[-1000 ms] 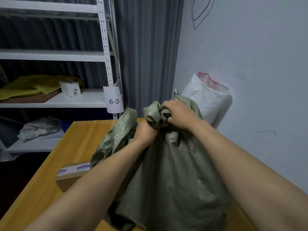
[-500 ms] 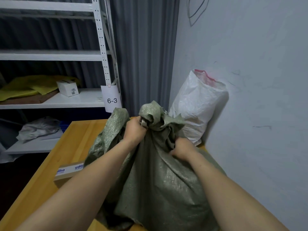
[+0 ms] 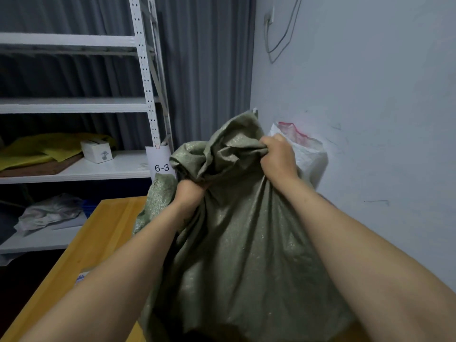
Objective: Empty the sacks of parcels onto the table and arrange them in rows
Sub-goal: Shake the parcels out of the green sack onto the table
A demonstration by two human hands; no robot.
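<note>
The green woven sack point(image 3: 241, 243) stood on the wooden counter point(image 3: 103, 233) by the wall, its long axis near vertical and its bunched end pointing up. The left hand point(image 3: 188, 193) gripped a fistful of fabric at the neck. The right hand point(image 3: 278, 156), higher up, clenched the gathered top. A white sack point(image 3: 311, 154) stood just behind. A paper tag point(image 3: 161, 164) on the shelf rack point(image 3: 145, 77) read "6-3".

On bench point(image 3: 103, 230): sack point(image 3: 241, 243) at centre; parcel point(image 3: 82, 276) left of it, partly hidden; second sack point(image 3: 308, 154) behind, right, against wall point(image 3: 370, 119); shelving rack point(image 3: 145, 82) behind bench, left; box point(image 3: 96, 151) on its shelf.
</note>
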